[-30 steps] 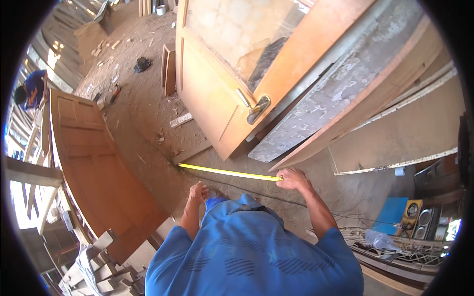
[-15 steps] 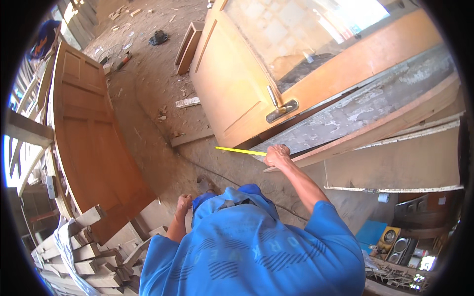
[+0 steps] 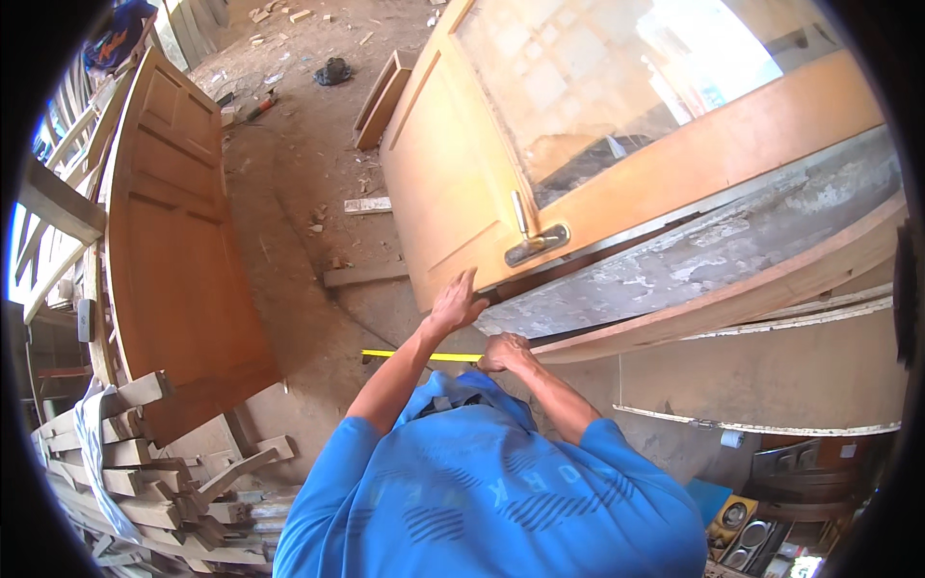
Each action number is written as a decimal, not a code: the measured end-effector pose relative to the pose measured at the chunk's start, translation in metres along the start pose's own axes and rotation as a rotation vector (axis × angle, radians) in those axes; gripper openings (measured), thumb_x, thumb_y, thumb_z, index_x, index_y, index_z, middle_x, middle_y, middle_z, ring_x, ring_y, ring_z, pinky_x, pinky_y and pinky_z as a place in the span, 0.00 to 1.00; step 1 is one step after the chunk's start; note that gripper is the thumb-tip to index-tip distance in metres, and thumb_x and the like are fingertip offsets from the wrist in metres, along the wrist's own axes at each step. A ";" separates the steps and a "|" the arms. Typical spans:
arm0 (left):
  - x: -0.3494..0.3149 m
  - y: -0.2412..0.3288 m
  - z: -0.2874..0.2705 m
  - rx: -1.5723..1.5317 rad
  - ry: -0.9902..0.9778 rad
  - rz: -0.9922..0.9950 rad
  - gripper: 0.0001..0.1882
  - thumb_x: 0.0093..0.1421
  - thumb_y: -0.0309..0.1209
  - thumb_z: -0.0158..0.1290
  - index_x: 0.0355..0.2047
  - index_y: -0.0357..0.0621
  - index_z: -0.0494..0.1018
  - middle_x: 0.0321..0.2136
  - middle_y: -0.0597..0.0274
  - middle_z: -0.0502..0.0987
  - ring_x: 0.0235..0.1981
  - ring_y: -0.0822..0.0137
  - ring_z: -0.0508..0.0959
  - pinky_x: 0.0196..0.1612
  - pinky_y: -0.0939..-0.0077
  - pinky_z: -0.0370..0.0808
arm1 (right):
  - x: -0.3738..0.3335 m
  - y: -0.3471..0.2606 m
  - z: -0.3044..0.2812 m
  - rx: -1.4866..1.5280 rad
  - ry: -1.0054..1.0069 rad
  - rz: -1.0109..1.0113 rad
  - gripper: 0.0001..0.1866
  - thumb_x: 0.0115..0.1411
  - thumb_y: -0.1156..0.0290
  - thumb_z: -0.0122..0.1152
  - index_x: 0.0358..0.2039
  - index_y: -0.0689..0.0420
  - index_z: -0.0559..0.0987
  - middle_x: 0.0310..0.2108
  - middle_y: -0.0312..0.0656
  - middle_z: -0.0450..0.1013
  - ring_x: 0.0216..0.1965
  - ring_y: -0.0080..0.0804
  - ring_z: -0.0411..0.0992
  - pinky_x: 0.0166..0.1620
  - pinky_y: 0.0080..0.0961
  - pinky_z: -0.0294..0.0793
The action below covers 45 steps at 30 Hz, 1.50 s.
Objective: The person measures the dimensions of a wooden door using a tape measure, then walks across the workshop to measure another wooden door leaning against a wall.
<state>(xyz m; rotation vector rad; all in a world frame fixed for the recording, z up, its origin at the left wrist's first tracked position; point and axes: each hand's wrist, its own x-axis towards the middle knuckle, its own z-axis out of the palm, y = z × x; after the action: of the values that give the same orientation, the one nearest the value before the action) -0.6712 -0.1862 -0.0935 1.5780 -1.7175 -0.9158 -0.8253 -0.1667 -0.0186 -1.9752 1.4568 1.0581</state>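
My right hand (image 3: 504, 353) is closed around a tape measure, whose case the fingers hide. Its yellow blade (image 3: 453, 357) sticks out to the left and passes behind my left forearm. Further forward, my left hand (image 3: 457, 304) is open with fingers stretched out, at the near corner of a light wooden door (image 3: 438, 183); whether it presses on the door I cannot tell. That door leans on its side, with a glass pane (image 3: 588, 87) and a metal lever handle (image 3: 538, 245). Just beyond my right hand lie a grey, paint-flaked panel (image 3: 674, 260) and a long wooden board (image 3: 723, 308).
At the left a reddish-brown panelled door (image 3: 178, 231) stands against a timber frame. Below it is a stack of wooden offcuts (image 3: 125, 482) with a white cloth (image 3: 92, 462). A wood strip (image 3: 366, 274) and a black bag (image 3: 333, 71) lie on the dirt floor.
My left hand has risen from beside my body to the light door's corner and opened. My right hand has come back toward me and left with the tape measure, and my view has shifted.
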 end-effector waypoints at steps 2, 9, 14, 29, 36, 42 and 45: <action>0.039 0.014 0.030 0.022 0.071 0.086 0.46 0.56 0.41 0.61 0.67 0.30 0.51 0.63 0.29 0.59 0.66 0.37 0.60 0.67 0.52 0.59 | -0.009 0.022 0.005 0.063 -0.035 -0.001 0.24 0.50 0.57 0.63 0.46 0.54 0.84 0.48 0.51 0.79 0.53 0.46 0.76 0.54 0.37 0.76; 0.104 0.064 0.082 0.061 0.313 0.138 0.37 0.50 0.32 0.66 0.57 0.32 0.62 0.52 0.33 0.67 0.54 0.34 0.67 0.54 0.48 0.71 | 0.013 0.137 0.047 0.107 -0.035 -0.082 0.24 0.49 0.57 0.57 0.41 0.59 0.85 0.43 0.49 0.81 0.47 0.46 0.79 0.51 0.40 0.77; 0.099 0.069 0.075 0.115 0.355 0.145 0.32 0.50 0.29 0.65 0.53 0.35 0.63 0.44 0.41 0.69 0.42 0.40 0.73 0.41 0.47 0.73 | 0.016 0.184 0.050 0.099 -0.022 -0.067 0.24 0.52 0.55 0.58 0.42 0.58 0.85 0.45 0.49 0.80 0.49 0.45 0.78 0.52 0.40 0.76; 0.093 0.058 0.076 0.045 0.379 0.058 0.24 0.59 0.34 0.55 0.53 0.37 0.64 0.44 0.38 0.72 0.46 0.39 0.72 0.48 0.47 0.72 | 0.028 0.151 0.016 -0.001 -0.109 -0.138 0.24 0.52 0.56 0.60 0.45 0.56 0.84 0.48 0.51 0.79 0.53 0.47 0.76 0.54 0.39 0.76; -0.030 0.011 0.088 -0.192 0.281 -0.519 0.23 0.58 0.41 0.58 0.47 0.36 0.72 0.35 0.42 0.79 0.38 0.35 0.77 0.45 0.49 0.74 | 0.019 0.118 -0.009 -0.024 0.000 -0.090 0.24 0.52 0.56 0.59 0.45 0.58 0.84 0.48 0.56 0.78 0.53 0.51 0.76 0.55 0.40 0.75; -0.118 -0.019 0.136 -1.293 0.047 -0.989 0.17 0.69 0.45 0.50 0.38 0.42 0.71 0.23 0.59 0.73 0.22 0.59 0.75 0.26 0.62 0.75 | 0.027 0.089 0.023 -0.019 0.074 -0.225 0.26 0.53 0.48 0.60 0.43 0.57 0.84 0.43 0.55 0.79 0.47 0.54 0.78 0.51 0.45 0.77; -0.124 -0.018 0.144 -1.644 0.226 -1.095 0.13 0.71 0.40 0.47 0.38 0.43 0.70 0.24 0.61 0.72 0.22 0.66 0.73 0.23 0.69 0.75 | 0.006 0.058 0.031 0.013 0.001 -0.271 0.27 0.53 0.49 0.59 0.45 0.56 0.83 0.42 0.54 0.79 0.46 0.54 0.77 0.50 0.46 0.77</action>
<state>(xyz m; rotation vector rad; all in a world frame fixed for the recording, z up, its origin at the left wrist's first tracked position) -0.7688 -0.0520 -0.1884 1.0779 0.4666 -1.7703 -0.8890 -0.1664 -0.0379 -2.0912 1.1510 0.9258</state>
